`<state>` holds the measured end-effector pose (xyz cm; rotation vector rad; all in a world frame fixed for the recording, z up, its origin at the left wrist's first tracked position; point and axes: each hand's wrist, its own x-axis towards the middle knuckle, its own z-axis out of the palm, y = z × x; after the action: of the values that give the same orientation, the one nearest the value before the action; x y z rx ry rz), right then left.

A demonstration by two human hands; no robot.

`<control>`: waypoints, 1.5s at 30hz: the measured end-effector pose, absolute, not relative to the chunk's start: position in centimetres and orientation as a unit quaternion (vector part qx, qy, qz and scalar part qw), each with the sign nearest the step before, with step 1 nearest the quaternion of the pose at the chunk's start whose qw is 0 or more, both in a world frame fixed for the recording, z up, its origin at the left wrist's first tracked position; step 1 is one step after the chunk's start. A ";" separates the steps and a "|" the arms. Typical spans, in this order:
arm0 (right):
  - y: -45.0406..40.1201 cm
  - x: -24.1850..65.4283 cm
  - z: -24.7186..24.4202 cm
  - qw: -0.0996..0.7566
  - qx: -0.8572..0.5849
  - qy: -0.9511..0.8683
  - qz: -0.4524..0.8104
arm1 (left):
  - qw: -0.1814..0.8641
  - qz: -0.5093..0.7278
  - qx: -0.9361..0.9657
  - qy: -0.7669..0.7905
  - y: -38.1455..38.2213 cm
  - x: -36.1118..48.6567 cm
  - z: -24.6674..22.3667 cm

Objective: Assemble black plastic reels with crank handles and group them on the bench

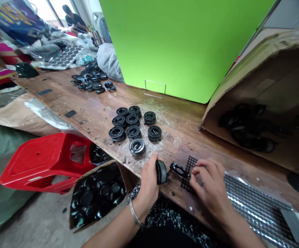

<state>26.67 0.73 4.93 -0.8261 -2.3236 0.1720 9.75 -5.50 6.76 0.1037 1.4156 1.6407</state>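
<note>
My left hand [148,179] grips a round black part with a ridged rim [161,172], held on edge above the bench front. A black oval ring on a short arm [177,169] sticks out from that part to the right. My right hand [209,177] has thumb and forefinger pinched together at a sheet of small black dots [187,182]; what lies between the fingertips is too small to make out. Beyond my left hand stand several round black parts [132,120] in a cluster, the nearest one with a greyer top [137,147].
A heap of black parts [92,77] lies farther back on the wooden bench [97,108]. A green board [180,44] rises behind. Right are an open carton [216,89] and shiny ribbed strips [252,203]; left below, a red stool [43,158] and a filled box. Another person [74,20] sits far back.
</note>
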 end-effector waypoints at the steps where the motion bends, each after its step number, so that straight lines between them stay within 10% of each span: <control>1: 0.6 26.5 5.5 0.353 -0.305 -0.881 0.081 | 0.468 0.664 0.051 0.581 -5.5 9.9 6.8; 21: -2.7 26.7 5.8 0.299 -0.259 -0.917 0.050 | 0.533 0.657 -0.040 0.532 -5.3 12.1 6.9; 31: 0.0 24.3 7.6 0.264 -0.288 -0.847 0.360 | 0.643 0.667 0.020 0.376 -6.1 9.1 7.3; 39: 2.1 18.5 8.8 0.153 -0.219 -0.959 0.094 | 0.226 0.547 0.391 0.705 -9.3 5.9 5.0; 45: 0.2 15.5 7.0 0.108 -0.154 -0.978 -0.094 | 0.125 0.413 0.555 0.711 -9.8 6.1 2.1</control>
<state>15.47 0.19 7.03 -0.4545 -2.8769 -0.2772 6.07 -9.80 2.09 1.6161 2.0722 1.2031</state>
